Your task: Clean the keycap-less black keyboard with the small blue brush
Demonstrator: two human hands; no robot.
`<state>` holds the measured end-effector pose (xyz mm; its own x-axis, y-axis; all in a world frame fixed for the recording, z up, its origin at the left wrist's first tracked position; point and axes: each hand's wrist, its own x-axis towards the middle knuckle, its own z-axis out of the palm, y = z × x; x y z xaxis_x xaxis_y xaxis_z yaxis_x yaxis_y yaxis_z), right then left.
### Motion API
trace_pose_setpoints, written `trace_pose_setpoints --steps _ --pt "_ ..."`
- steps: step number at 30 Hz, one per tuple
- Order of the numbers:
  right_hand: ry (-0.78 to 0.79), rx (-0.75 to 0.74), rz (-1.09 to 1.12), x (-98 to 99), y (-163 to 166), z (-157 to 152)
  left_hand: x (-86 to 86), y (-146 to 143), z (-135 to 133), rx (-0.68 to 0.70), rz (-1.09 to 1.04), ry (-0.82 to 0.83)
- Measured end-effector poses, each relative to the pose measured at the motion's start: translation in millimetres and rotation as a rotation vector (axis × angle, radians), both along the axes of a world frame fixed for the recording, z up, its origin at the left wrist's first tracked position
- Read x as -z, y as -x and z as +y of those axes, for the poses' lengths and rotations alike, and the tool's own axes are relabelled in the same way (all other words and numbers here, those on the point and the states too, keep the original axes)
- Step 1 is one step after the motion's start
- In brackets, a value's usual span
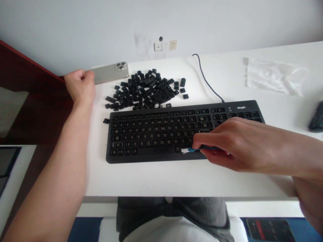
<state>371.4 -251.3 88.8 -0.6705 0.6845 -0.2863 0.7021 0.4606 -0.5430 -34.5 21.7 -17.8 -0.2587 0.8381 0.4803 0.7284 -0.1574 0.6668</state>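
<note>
A black keyboard (156, 134) with its keycaps taken off lies on the white desk. My right hand (227, 144) is closed on a small blue brush (188, 150), whose white bristles are over the bottom row, just right of the long black bar. At the desk's left edge my left hand (82, 84) is closed, its fingers curled beside a phone (108, 73) lying camera side up. What those fingers hold, if anything, is hidden. Behind the keyboard spreads a heap of loose black keycaps (148, 89).
A dark cable (205, 79) runs from the keyboard's back toward the wall. A crumpled clear plastic bag (277, 75) lies at the back right. Near the right edge is a black object (317, 117). Wall sockets (166, 46) sit above the desk. A dark red panel (30, 67) stands at left.
</note>
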Motion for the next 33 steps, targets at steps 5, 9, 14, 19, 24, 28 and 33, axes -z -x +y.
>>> trace_pose_setpoints --steps 5,9,14,19,24,28,33 --pt "-0.015 0.010 0.040 -0.7 -7.0 2.1 0.6 2.1 0.4 0.028 0.001 -0.006" --pt "-0.008 0.020 0.012 -3.1 -6.2 2.0 1.0 3.2 0.7 0.032 0.001 -0.019" --pt "-0.002 0.010 0.047 -2.6 -5.7 5.4 2.8 5.5 1.8 0.043 -0.001 -0.026" --pt "0.013 0.027 0.069 -0.9 -7.4 9.1 2.2 4.6 0.4 0.036 0.007 -0.021" --pt "0.050 0.021 0.073 -2.3 -1.7 8.1 0.9 2.6 -1.5 0.039 -0.005 -0.013" --pt "0.012 0.031 0.059 -2.2 -2.5 8.0 0.0 1.7 -2.8 0.043 -0.011 -0.018" --pt "0.039 0.014 0.064 -2.0 -0.2 7.6 -1.5 1.7 -3.1 0.034 0.004 -0.016"
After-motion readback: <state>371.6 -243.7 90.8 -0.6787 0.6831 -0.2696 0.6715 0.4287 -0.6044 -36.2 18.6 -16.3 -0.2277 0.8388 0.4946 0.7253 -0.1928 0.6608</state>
